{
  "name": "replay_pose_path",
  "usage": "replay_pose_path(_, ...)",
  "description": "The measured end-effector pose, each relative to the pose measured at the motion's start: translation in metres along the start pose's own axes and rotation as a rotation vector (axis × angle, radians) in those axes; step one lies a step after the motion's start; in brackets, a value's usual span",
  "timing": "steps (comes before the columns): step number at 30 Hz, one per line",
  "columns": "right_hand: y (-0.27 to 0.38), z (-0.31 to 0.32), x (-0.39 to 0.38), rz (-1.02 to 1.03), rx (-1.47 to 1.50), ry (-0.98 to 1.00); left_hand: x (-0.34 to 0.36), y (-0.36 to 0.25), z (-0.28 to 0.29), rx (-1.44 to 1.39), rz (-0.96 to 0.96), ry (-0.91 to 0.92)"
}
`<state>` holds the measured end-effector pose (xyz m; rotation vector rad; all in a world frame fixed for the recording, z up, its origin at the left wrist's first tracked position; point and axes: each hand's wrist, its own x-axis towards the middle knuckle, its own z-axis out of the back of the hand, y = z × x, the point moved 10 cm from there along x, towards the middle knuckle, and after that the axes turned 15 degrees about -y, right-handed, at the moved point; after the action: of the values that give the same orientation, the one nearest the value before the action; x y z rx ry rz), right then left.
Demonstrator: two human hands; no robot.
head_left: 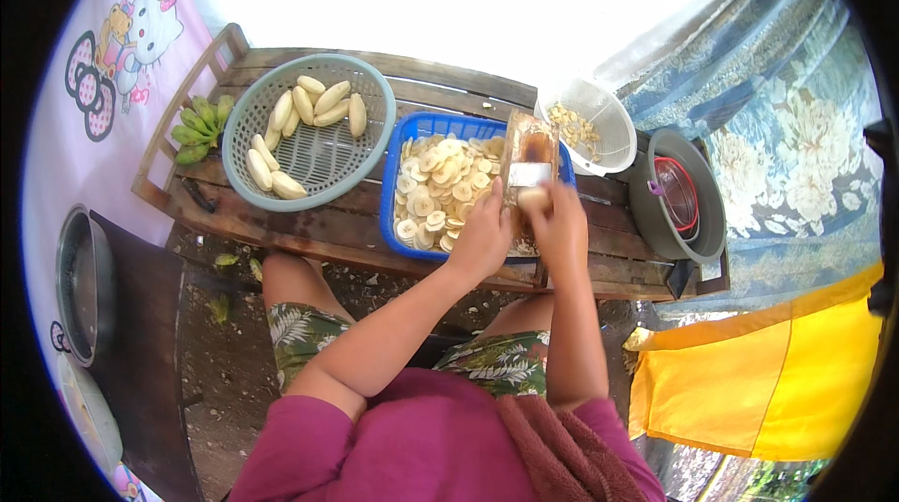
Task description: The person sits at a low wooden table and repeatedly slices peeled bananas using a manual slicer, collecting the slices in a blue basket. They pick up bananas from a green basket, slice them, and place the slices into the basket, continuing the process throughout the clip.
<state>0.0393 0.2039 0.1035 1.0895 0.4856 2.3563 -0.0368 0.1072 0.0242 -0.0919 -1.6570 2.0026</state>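
Slicing appears in hand. Left hand (485,236): fingers closed on the near left edge of the slicer (532,141), above the blue basket (388,191) of slices (440,174). Right hand (564,226): fingers curled over a banana (533,198) against it. Next stroke likely calls for even pressure.

On the bench (309,230): left, peeled bananas (331,97) in a colander (233,139); middle, slices (448,167) in a basket (387,188); right, a strainer (613,127)

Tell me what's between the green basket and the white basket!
In the head view, a blue basket of banana slices sits between them on the bench, with a wooden board over its right side.
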Motion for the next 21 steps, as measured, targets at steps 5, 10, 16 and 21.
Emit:
replay_pose_path(5,-0.006,0.001,-0.009,-0.025,0.025,-0.053,-0.003,0.002,-0.001,0.019,-0.015,-0.012)
replay_pose_path(10,-0.039,-0.045,0.084,0.023,-0.019,-0.120,-0.002,0.001,-0.002,0.039,0.036,0.019)
replay_pose_path(16,0.000,0.003,-0.001,0.066,-0.001,-0.018,-0.004,0.000,0.000,0.013,-0.017,-0.018)
replay_pose_path(21,0.004,0.007,-0.025,0.078,0.073,0.023,-0.006,0.005,-0.003,0.000,-0.049,-0.028)
